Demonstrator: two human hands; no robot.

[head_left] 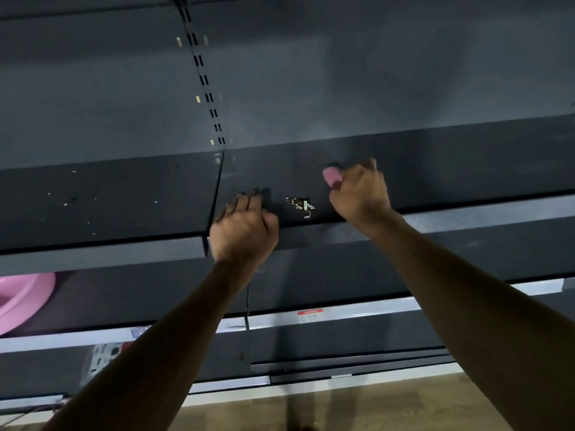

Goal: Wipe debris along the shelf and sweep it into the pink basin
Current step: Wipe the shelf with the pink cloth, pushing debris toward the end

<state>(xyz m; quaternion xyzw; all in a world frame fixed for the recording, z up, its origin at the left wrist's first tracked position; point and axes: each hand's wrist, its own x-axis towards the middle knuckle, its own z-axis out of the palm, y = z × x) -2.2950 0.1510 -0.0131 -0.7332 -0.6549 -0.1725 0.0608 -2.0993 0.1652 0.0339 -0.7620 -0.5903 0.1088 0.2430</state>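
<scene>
Your right hand [357,189] is curled tight around a pink cloth [331,177], just behind and to the right of the scrap of wrapper debris [300,206] lying on the dark shelf [435,169]. Your left hand [245,225] rests at the shelf's front edge just left of that scrap, fingers bent over the lip; whether it grips anything is not clear.

The pink basin [21,301] sits well below and far to the left of the scrap, on a lower shelf, with only part of its rim in view.

The main risk is the distance: if you push the scrap straight off the front edge here, it probably drops onto the lower shelves or the floor, not into the basin. The seam [217,194] between shelf panels lies left of the scrap, and light pieces may catch there as you sweep. Small pale specks [67,204] lie further left of the seam; a bunched cloth with little surface showing may skip over them. Move the basin under the edge before sweeping off.
</scene>
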